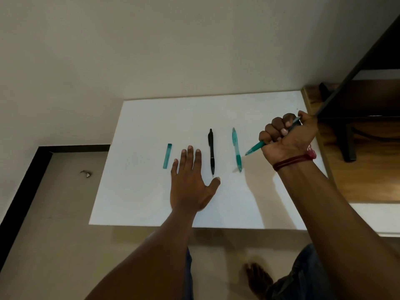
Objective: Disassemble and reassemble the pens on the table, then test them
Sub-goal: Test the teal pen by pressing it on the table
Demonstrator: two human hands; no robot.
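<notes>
Fist of right hand [287, 135] hides most of teal pen [256, 147] barrel.

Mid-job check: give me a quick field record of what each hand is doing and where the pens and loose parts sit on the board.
surface: white board
left hand: flat on the board, palm down, fingers spread, holding nothing
right hand: closed in a fist around a teal pen, tip pointing down-left toward the board
black pen: lying on the board, just right of the left hand's fingers
second teal pen: lying on the board, between the black pen and the right hand
teal cap piece: lying alone, left of the left hand
</notes>
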